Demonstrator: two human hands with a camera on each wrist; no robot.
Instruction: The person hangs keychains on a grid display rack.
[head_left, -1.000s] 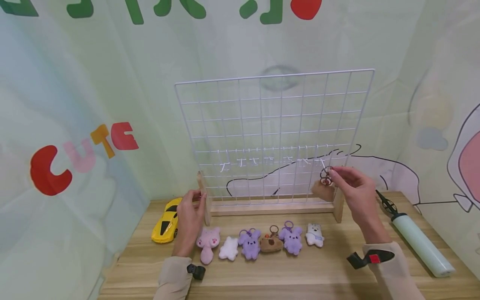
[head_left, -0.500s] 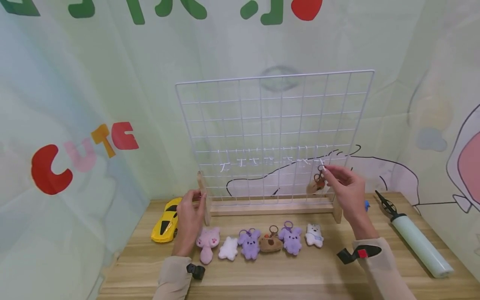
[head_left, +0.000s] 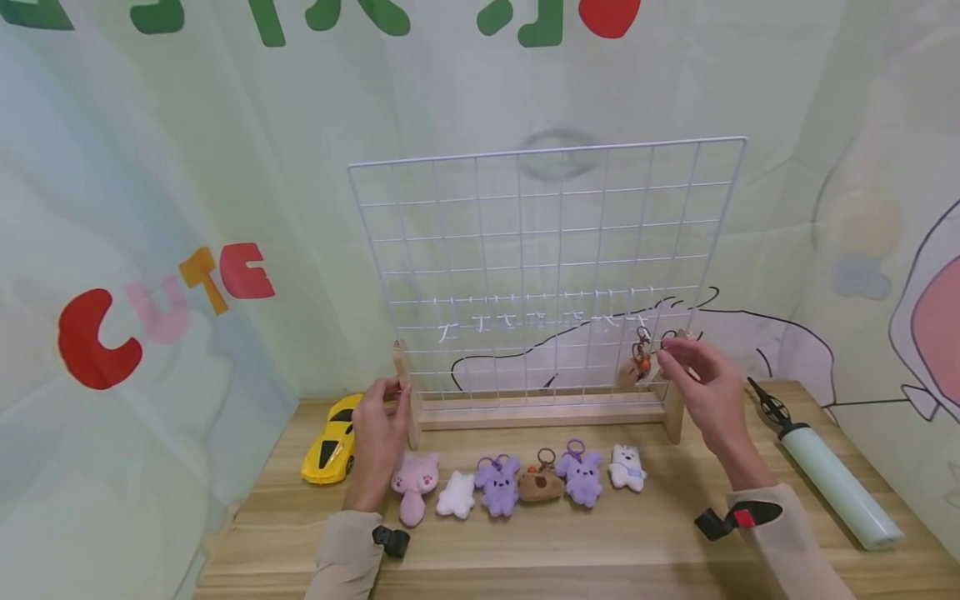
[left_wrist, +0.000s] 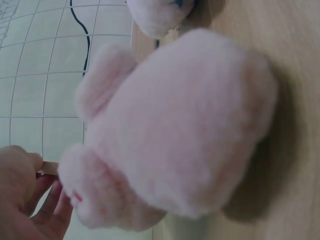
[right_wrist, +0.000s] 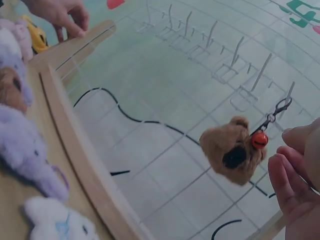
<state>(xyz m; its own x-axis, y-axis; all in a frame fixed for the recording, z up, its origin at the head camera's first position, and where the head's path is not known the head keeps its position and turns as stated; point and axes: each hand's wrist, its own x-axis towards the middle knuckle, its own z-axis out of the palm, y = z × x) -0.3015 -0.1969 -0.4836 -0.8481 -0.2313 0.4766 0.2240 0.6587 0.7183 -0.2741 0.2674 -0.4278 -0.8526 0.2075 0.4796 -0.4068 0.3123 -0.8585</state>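
Observation:
A brown plush keychain (right_wrist: 231, 152) with a dark patch and a red bell (right_wrist: 259, 140) hangs by its clasp (right_wrist: 283, 105) from the rightmost hook of a white wire grid rack (head_left: 540, 197). Just right of it in the head view is my right hand (head_left: 708, 392), thumb and fingertips slightly apart near the bell, with nothing seen between them. My left hand (head_left: 381, 429) pinches the left wooden upright (head_left: 402, 367) of the rack's stand. Close to the left wrist camera, a pink plush (left_wrist: 175, 120) covers much of that view.
Along the table front lie a pink plush (head_left: 414, 487), a white one (head_left: 456, 495), two purple ones (head_left: 498, 486), a brown one (head_left: 540, 485) and a white bear (head_left: 627, 467). A yellow toy car (head_left: 328, 442) stands left, a pale green pump (head_left: 840, 483) right.
My right hand first moved left with the brown plush keychain to the rightmost hook, then drew back right, leaving the keychain hanging there. My left hand has stayed on the upright.

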